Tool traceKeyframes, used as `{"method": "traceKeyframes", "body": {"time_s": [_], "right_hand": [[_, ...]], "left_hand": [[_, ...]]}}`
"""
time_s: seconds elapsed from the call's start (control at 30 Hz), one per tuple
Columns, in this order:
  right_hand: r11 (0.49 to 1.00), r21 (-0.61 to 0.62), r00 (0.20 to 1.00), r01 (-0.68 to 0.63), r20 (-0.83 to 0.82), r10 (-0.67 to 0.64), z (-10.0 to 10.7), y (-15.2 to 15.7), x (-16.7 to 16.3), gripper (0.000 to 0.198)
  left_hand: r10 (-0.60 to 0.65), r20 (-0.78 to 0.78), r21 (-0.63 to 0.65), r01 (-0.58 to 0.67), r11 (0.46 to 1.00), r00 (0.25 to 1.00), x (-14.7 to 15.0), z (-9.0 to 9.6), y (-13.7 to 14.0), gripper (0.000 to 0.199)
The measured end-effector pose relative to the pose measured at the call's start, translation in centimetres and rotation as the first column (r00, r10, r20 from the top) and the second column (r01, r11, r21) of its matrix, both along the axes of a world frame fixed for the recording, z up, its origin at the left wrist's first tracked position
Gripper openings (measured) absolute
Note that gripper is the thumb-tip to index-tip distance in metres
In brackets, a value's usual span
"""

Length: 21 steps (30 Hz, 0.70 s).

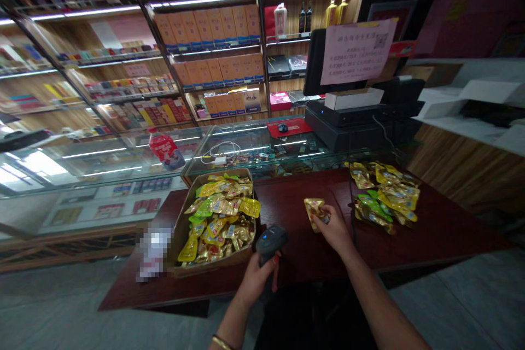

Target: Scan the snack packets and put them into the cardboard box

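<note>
My left hand (257, 280) is closed around the grip of a dark barcode scanner (270, 239), which shows a small blue light on its head. Between the fingers of my right hand (334, 228) is a gold snack packet (314, 209), held just over the dark red table. Left of the scanner, a cardboard box (177, 240) is heaped with gold, yellow and green packets (223, 205). To the right of my right hand lies a loose pile of similar packets (396, 194).
The dark red table (295, 262) adjoins a glass display counter (192, 145). On the glass stand a red-labelled bottle (164, 149), a white cable (223, 152) and a mouse (283, 128) on a red mat. A monitor (315, 65) carries a paper sign. Stocked shelves line the back.
</note>
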State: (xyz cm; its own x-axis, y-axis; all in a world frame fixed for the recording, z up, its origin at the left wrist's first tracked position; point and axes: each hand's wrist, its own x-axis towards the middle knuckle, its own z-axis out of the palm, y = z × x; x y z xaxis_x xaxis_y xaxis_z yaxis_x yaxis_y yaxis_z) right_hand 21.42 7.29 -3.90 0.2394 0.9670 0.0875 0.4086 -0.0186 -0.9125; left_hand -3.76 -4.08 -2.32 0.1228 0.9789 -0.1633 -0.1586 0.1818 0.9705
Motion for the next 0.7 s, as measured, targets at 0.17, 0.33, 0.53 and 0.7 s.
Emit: {"method": "traceKeyframes", "body": {"time_s": [0.17,0.33,0.53,0.7], "right_hand": [[0.991,-0.092,0.813,-0.095,-0.582,0.024,-0.2,0.1,-1.3,0.048],[0.997,-0.076,0.735,-0.005,-0.676,-0.048,-1.8,-0.8,-0.6,0.052],[1.000,0.011,0.697,0.001,-0.717,0.007,-3.0,-1.3,-0.5,0.059],[0.997,0.060,0.771,-0.046,-0.632,0.074,-3.7,-1.3,-0.4,0.063]], "left_hand": [[-0.032,-0.048,0.010,0.032,0.999,0.998,0.1,0.4,-0.2,0.053],[-0.087,-0.152,0.031,0.093,0.995,0.984,0.2,0.7,-0.2,0.049],[-0.111,-0.175,0.029,0.118,0.993,0.978,0.2,0.7,-0.2,0.045],[-0.139,-0.199,0.031,0.148,0.989,0.970,0.1,0.6,-0.4,0.038]]}}
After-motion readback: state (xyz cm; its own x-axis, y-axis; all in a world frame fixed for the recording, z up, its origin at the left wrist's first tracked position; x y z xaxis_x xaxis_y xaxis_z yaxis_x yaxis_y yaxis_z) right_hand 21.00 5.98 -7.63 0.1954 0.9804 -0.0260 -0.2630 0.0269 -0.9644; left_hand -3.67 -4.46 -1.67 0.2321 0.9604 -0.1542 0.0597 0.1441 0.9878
